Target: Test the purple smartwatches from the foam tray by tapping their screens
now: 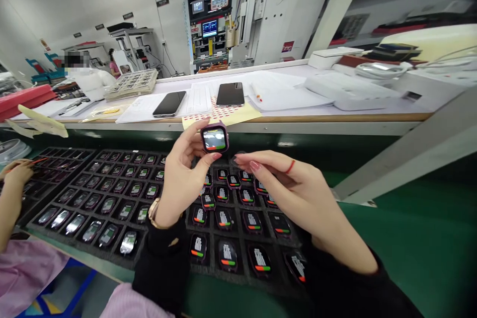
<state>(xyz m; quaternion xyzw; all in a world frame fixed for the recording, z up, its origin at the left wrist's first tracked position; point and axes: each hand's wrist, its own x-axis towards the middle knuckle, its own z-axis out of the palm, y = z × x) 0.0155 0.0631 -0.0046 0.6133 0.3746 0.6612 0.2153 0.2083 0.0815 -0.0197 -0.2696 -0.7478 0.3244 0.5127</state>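
My left hand (186, 174) grips a smartwatch (214, 138) with a purple case and no strap, its lit screen facing me above the tray. Thumb and fingers hold it by its edges. Just to its right and lower, my right hand (286, 179) is closed in a pinch. A small dark shape shows at those fingertips, too unclear to name. Under both hands lies a dark foam tray (238, 236) of strapless watches, many lit with white text and a red-green bar. Several watches in its upper part sit close together, partly hidden by my hands.
A second foam tray (84, 218) of watches adjoins on the left. Farther left, a co-worker's hand (18, 171) holds a thin orange-red stick. On the shelf ahead lie two phones, a left phone (170, 104) and a right phone (230, 94), on papers. A slanted white post (406, 144) stands right.
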